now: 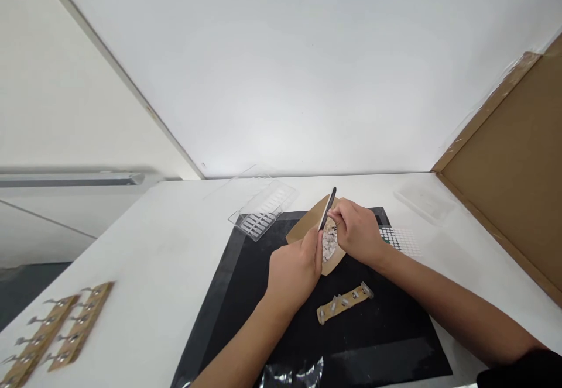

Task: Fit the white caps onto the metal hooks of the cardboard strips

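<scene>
Reaches over white bench point(132, 294), black mat point(237, 277) and brown tray point(307, 215). With left hand point(294, 265) closed, clasps the lower end of a slim dark object point(327, 208), tilted up and rightward; bunches right hand point(360, 233) fingertips beside its middle, hold unclear.

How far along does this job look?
Possibly done: clear pieces sit along the tan strip on the black mat, though completion can't be confirmed. In hand: the left hand holds a slim dark item, with the right hand's fingers at it. Probably left: whatever needs the small loose pieces in the brown tray; how many are needed isn't shown.
</scene>
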Tool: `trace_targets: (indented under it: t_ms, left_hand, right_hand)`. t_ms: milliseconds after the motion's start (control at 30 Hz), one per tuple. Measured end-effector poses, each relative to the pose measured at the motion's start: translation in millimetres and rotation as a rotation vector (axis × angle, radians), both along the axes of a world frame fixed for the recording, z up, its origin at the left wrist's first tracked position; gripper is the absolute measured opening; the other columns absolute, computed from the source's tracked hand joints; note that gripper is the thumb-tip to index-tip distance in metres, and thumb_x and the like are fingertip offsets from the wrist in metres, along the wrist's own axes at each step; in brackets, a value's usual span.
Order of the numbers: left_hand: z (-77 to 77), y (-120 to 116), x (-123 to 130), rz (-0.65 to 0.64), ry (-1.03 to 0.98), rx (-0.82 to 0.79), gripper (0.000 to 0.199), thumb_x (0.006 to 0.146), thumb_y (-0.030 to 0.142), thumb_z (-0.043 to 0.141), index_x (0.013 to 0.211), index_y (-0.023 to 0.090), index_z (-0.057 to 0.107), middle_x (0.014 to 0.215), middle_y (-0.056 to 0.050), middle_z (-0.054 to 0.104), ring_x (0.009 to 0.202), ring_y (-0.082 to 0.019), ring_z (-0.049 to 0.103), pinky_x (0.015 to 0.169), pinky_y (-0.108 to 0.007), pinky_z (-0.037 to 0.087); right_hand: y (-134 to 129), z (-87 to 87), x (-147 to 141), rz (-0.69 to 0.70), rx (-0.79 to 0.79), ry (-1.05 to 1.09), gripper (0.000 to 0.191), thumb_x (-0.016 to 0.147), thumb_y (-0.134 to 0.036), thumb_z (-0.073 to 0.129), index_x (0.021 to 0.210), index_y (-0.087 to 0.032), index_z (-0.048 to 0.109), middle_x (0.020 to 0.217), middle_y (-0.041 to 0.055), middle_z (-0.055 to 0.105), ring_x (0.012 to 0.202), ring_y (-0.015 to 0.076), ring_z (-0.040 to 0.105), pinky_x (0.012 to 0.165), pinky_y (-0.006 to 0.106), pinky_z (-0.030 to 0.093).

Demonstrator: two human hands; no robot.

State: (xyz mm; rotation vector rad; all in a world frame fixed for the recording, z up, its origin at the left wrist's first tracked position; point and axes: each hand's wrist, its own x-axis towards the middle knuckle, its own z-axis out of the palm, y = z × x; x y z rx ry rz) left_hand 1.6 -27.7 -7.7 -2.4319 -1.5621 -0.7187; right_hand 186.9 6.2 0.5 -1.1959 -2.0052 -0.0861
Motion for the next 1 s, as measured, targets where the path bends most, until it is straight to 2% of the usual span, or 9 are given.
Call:
trace_targets:
  t_ms: [100, 233, 400, 467, 567, 700, 867, 1000]
  left_hand:
    - [0.5, 1.2, -0.5, -0.007, 0.025, -0.029, 0.037, 0.112, 0.031, 0.040, 0.095, 0.020, 0.071, 0.061, -0.003, 0.071, 0.052, -0.023, 0.068, 0.051, -0.031, 0.021]
    - [4.0, 1.5, -1.3, 0.021, 0.065, -0.088, 0.037, 0.112, 0.032, 0.039, 0.096, 0.020, 0.071, 0.064, -0.004, 0.073, 0.056, -0.024, 0.071, 0.052, -0.030, 0.020]
    - [7.8, 0.9, -0.2, 0.075, 0.110, -0.167, 0.035, 0.111, 0.033, 0.040, 0.100, 0.021, 0.071, 0.066, -0.006, 0.074, 0.058, -0.024, 0.072, 0.051, -0.030, 0.021]
    - [8.9, 0.9, 1.0, 0.079, 0.121, -0.187, 0.036, 0.111, 0.032, 0.039, 0.098, 0.021, 0.071, 0.068, -0.006, 0.075, 0.060, -0.025, 0.072, 0.051, -0.029, 0.022]
    - [10.2, -0.1, 2.1, 0.105, 0.136, -0.190, 0.037, 0.112, 0.033, 0.038, 0.098, 0.021, 0.070, 0.067, -0.007, 0.074, 0.059, -0.025, 0.072, 0.050, -0.029, 0.024]
    - [10.2, -3.4, 1.8, 0.083, 0.132, -0.169, 0.035, 0.111, 0.032, 0.039, 0.096, 0.021, 0.069, 0.063, -0.006, 0.072, 0.056, -0.024, 0.071, 0.049, -0.028, 0.022]
    - [9.5, -5.0, 2.9, 0.073, 0.119, -0.118, 0.033, 0.112, 0.031, 0.040, 0.102, 0.020, 0.069, 0.064, -0.005, 0.073, 0.057, -0.023, 0.072, 0.050, -0.029, 0.018]
    - [10.8, -4.6, 3.1, 0.094, 0.151, -0.153, 0.030, 0.111, 0.030, 0.042, 0.103, 0.021, 0.069, 0.065, -0.005, 0.073, 0.057, -0.024, 0.073, 0.050, -0.029, 0.017]
  right_hand:
    - [-1.3, -1.8, -0.2, 0.012, 0.016, -0.060, 0.029, 0.110, -0.028, 0.043, 0.082, -0.024, 0.044, 0.073, 0.0017, 0.063, 0.062, 0.0184, 0.053, 0.060, 0.032, 0.031]
    - [-3.5, -2.0, -2.6, -0.067, 0.073, -0.061, 0.030, 0.111, -0.027, 0.042, 0.082, -0.023, 0.048, 0.074, 0.0026, 0.066, 0.061, 0.0181, 0.052, 0.063, 0.033, 0.030]
    - [-6.2, 0.2, -5.5, -0.002, 0.070, -0.129, 0.030, 0.109, -0.026, 0.043, 0.081, -0.023, 0.049, 0.068, 0.0004, 0.063, 0.059, 0.0174, 0.050, 0.067, 0.033, 0.031]
    - [-5.0, 0.0, -5.5, -0.036, 0.076, -0.126, 0.030, 0.110, -0.025, 0.042, 0.080, -0.023, 0.049, 0.068, 0.0007, 0.063, 0.058, 0.0175, 0.048, 0.066, 0.034, 0.030]
    - [-2.6, -0.5, -4.7, -0.087, 0.081, -0.109, 0.030, 0.110, -0.025, 0.042, 0.080, -0.023, 0.049, 0.071, 0.0020, 0.065, 0.058, 0.0180, 0.047, 0.066, 0.034, 0.029]
    - [-2.9, 1.5, -2.2, -0.009, 0.044, -0.131, 0.028, 0.109, -0.026, 0.045, 0.081, -0.023, 0.049, 0.071, 0.0015, 0.065, 0.061, 0.0183, 0.050, 0.066, 0.034, 0.031]
    - [-2.5, 5.4, -0.1, -0.104, 0.040, -0.035, 0.027, 0.110, -0.028, 0.045, 0.084, -0.024, 0.049, 0.076, 0.0027, 0.068, 0.062, 0.0192, 0.052, 0.064, 0.034, 0.030]
    - [-2.6, 5.0, -0.5, 0.019, -0.013, -0.101, 0.025, 0.109, -0.028, 0.045, 0.085, -0.023, 0.050, 0.078, 0.0033, 0.069, 0.063, 0.0187, 0.054, 0.065, 0.034, 0.031]
